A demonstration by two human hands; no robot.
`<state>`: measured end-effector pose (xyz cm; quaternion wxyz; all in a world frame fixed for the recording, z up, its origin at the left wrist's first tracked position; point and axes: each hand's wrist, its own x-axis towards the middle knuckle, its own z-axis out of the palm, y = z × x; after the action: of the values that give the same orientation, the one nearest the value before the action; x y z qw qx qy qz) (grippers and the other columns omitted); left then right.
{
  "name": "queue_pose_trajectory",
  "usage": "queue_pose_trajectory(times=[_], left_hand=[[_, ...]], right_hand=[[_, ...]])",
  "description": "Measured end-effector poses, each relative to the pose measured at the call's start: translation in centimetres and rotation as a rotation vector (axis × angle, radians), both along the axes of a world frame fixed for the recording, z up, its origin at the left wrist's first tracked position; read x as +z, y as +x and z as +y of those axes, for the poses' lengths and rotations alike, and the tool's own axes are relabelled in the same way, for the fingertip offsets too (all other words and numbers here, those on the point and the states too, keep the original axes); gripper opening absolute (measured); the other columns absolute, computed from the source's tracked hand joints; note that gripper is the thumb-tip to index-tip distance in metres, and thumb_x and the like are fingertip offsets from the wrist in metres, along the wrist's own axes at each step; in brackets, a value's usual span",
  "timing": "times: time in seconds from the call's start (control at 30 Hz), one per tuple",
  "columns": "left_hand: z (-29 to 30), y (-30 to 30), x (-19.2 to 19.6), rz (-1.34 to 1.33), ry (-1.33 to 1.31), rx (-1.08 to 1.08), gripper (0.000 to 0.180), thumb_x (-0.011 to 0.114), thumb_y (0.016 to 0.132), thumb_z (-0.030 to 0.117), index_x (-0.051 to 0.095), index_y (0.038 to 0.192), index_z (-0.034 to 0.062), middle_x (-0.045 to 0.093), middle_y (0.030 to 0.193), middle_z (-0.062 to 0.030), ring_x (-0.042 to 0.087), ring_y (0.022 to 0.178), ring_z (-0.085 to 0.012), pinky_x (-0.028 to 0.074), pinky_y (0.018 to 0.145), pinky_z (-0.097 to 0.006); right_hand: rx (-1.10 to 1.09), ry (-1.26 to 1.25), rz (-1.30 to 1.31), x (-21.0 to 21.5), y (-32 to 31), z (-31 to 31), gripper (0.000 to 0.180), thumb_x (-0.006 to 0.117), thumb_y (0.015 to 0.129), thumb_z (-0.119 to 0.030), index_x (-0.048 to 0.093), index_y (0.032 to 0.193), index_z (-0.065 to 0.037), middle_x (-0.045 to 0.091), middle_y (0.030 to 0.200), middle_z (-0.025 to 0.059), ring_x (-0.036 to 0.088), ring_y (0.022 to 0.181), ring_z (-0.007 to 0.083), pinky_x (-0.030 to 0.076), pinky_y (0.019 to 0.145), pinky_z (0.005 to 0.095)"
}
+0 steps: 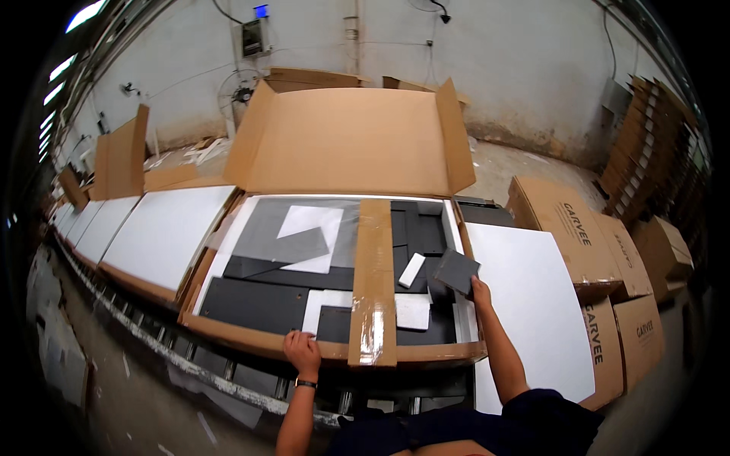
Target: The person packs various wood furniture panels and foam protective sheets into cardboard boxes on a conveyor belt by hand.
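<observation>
A large open cardboard carton (pixel 258 343) lies in front of me, packed with black panels (pixel 255 304) and white foam pieces (pixel 413 311). My left hand (pixel 303 354) is closed over the carton's near edge, its fingertips partly hidden. At the right side, my right hand (pixel 480 292) grips a small dark square panel (pixel 456 271) by its corner, tilted above the contents. A strip of brown cardboard (pixel 375 266) with shiny tape crosses the carton from back to front. Clear film covers white sheets (pixel 312 224) at the back left.
The carton's lid (pixel 353 140) stands raised at the back. More cartons topped with white panels (pixel 167 228) line a roller conveyor (pixel 228 370) to the left. On the right are a white panel (pixel 525 304) and closed brown boxes (pixel 574 228). Flattened cardboard (pixel 646 144) is stacked behind.
</observation>
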<state>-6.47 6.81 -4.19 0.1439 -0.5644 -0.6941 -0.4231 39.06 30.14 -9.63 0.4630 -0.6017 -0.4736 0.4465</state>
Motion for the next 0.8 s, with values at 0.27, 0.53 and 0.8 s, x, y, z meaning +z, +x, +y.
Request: queue_pose_trajectory(times=[0.27,0.53,0.8], left_hand=[[-5.7,1.7,0.8,-0.275,-0.019,-0.083,0.02,0.048,0.072,0.003,0.056,0.091,0.0038,0.055,0.097,-0.0125,0.047,0.098,-0.0317,0.035,0.09,-0.039],[-19.9,15.7,-7.7,-1.055,-0.564,-0.386,0.023,0.036,0.093,0.013,0.053,0.103,0.0013,0.056,0.094,-0.0059,0.052,0.088,-0.0142,0.041,0.081,-0.027],[-20.7,18.2,-6.9,-1.412,-0.746,-0.695,0.037,0.036,0.093,0.031,0.045,0.12,0.0067,0.057,0.106,-0.0084,0.054,0.098,-0.0171,0.041,0.086,-0.031]], right_hand=[[0.28,0.057,0.455,6.8,-8.1,-26.8,0.028,0.045,0.09,-0.029,0.054,0.099,-0.004,0.055,0.088,0.0009,0.051,0.076,0.0096,0.042,0.068,0.0244],[0.521,-0.198,0.255,2.9,-6.3,-36.1,0.019,0.048,0.09,-0.017,0.047,0.102,-0.003,0.045,0.076,-0.0021,0.041,0.07,0.0044,0.036,0.065,0.0192],[0.506,-0.11,-0.041,2.2,1.3,-35.1,0.019,0.044,0.09,-0.019,0.048,0.1,-0.004,0.047,0.081,-0.0001,0.044,0.075,0.0082,0.038,0.069,0.0235]])
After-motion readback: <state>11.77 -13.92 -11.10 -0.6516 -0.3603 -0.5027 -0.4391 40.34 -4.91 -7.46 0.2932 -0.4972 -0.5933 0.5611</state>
